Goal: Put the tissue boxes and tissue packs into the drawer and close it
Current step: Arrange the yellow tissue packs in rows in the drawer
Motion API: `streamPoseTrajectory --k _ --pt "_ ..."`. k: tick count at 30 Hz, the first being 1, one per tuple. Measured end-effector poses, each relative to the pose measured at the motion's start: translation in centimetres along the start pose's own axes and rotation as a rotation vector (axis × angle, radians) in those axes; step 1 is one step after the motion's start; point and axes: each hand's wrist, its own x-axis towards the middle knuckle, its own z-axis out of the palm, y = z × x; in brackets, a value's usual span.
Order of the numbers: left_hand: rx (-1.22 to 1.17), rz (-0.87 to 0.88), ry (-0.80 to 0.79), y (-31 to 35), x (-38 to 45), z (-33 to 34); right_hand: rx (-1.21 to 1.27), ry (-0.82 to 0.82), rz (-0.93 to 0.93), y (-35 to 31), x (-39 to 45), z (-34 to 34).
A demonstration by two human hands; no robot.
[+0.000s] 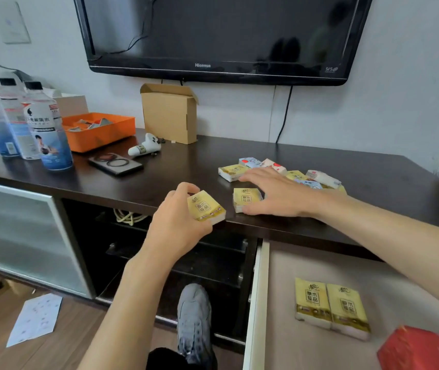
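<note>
Head view, one wide frame, looking down over a dark TV cabinet top and an open drawer at lower right

Item 1: left hand, closed on a yellow tissue pack, thumb at its near side and fingers curled over the far edge; the pack is tilted and sits at or just past the cabinet's front edge, whether lifted clear cannot be told

Item 2: right hand, fingers spread, palm down, thumb and fingers bracketing a second yellow pack lying flat near the front edge; contact appears made, a firm grip not confirmed

Item 3: remaining loose packs, yellow and printed white, clustered on the top just behind and right of the right hand

Item 4: drawer contents, two yellow packs side by side, long axes running front to back, and a red tissue box at the near right corner, partly cut off by the frame

Governing relation: the drawer lies below and to the right of both hands. The right hand is nearer, standing almost above the drawer's left rail; the left hand's pack must cross rightward past that rail before going down. Free floor shows left of the two stored packs

Judged status: loading part done, drawer not yet closed
</note>
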Motion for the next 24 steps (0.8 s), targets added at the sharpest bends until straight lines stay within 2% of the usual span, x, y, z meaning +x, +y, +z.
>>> streamPoseTrajectory --k 2,4,7,12,15,18,24 --pt "-0.032 0.029 -0.005 0.0 -0.2 -0.2 -0.017 -0.095 0.07 -0.2 0.2 0.2" --pt "-0.041 0.05 -0.023 0.0 -0.3 -0.4 -0.018 -0.076 0.071 -0.1 0.1 0.6" --pt "-0.052 0.086 -0.06 0.0 -0.7 -0.5 0.093 0.015 0.04 -0.4 -1.4 0.3" --pt "-0.124 0.165 -0.124 1.0 -1.8 -0.5 -0.025 0.284 -0.042 -0.1 -7.3 -0.2" --pt "-0.181 0.226 -0.205 2.5 -2.8 -0.5 0.011 0.366 -0.033 0.9 -13.0 0.5" --pt "-0.198 0.294 -0.306 4.4 -4.2 0.3 0.067 0.316 -0.001 1.9 -18.8 1.7" --pt "-0.008 0.443 -0.607 7.0 -7.7 4.0 0.046 0.007 0.019 1.6 -24.7 3.9"
